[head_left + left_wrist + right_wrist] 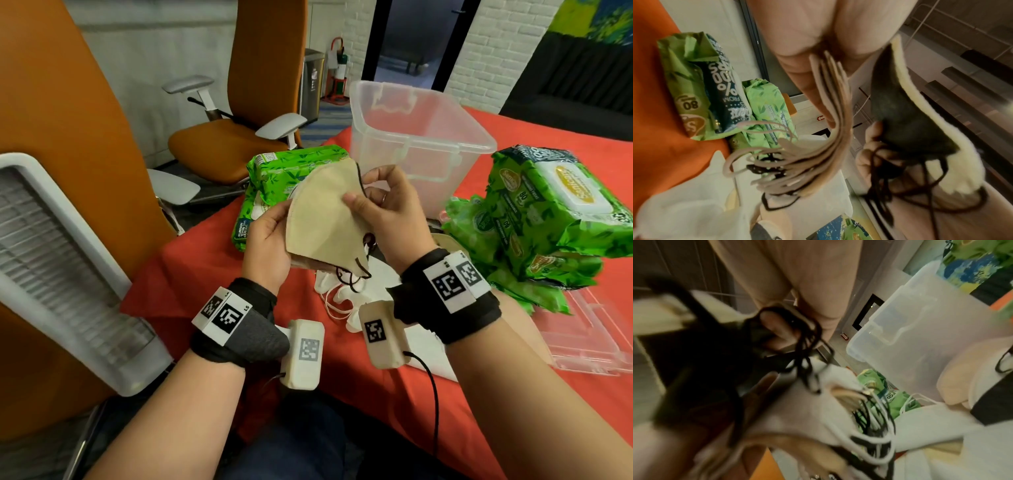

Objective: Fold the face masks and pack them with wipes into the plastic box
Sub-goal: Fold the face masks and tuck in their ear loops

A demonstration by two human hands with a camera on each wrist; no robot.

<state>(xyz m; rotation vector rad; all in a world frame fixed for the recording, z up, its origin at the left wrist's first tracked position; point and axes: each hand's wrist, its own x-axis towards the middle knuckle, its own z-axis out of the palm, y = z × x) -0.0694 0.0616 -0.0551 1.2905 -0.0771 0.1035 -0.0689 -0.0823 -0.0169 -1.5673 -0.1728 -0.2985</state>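
Above the red table, both hands hold a folded beige face mask [325, 212] with black ear loops. My left hand [274, 228] grips it from below, along with a stack of several folded masks [830, 129] under it. My right hand [368, 192] pinches the top mask's right edge, its fingers among the black loops [807, 337]. The clear plastic box [424, 142] stands open and empty behind the hands. One green wipes pack [281, 178] lies left of it, and more wipes packs [548, 219] are piled to the right. White masks [342, 298] lie on the table under my wrists.
The box's clear lid [589, 342] lies flat at the right edge of the red tablecloth [205, 267]. A white slatted appliance [58, 274] and orange office chairs [219, 144] stand off the table's left side. My lap is just below the near edge.
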